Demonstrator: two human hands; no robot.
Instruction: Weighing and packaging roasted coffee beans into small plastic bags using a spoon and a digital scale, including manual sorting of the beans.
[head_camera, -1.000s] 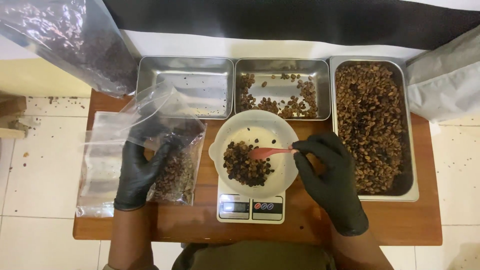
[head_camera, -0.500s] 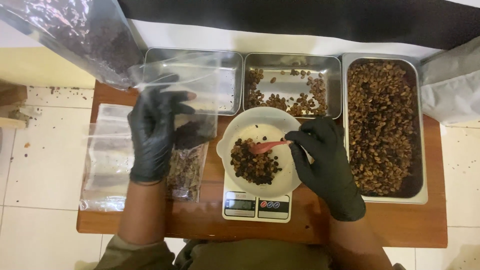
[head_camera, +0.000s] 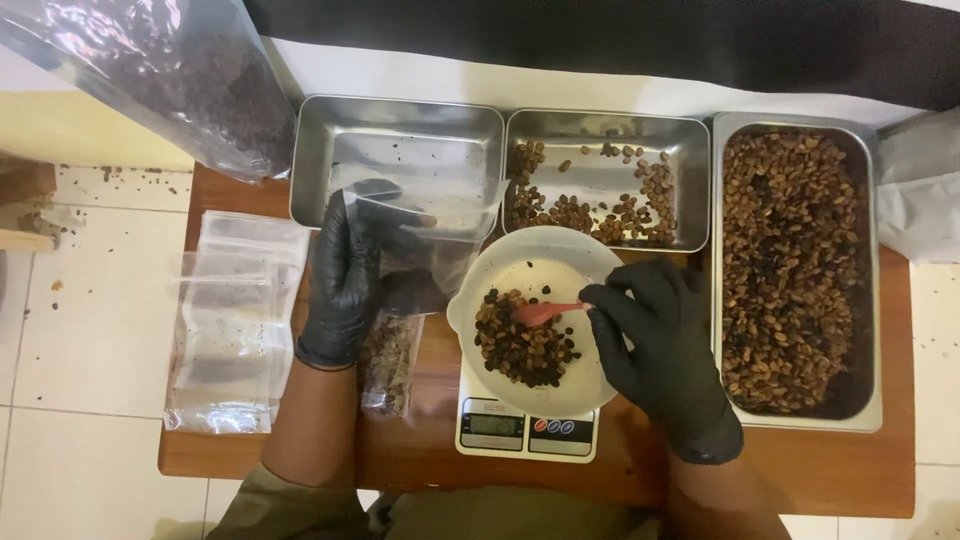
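Over the white bowl (head_camera: 535, 320) on the scale (head_camera: 527, 430), the right hand (head_camera: 665, 355) is pinching a small red scoop (head_camera: 548, 311), its tip resting in the dark beans. Left of the bowl, the left hand (head_camera: 350, 275) is now lifting an empty clear pouch (head_camera: 440, 235), fingers closed on its edge; a second ago it was lying lower, on the filled pouch (head_camera: 390, 365) just left of the scale. So a fresh pouch is coming up beside the bowl's rim, looking ready for filling.

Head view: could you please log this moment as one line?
left hand: holds clear bag | right hand: red spoon in bowl | bowl on scale
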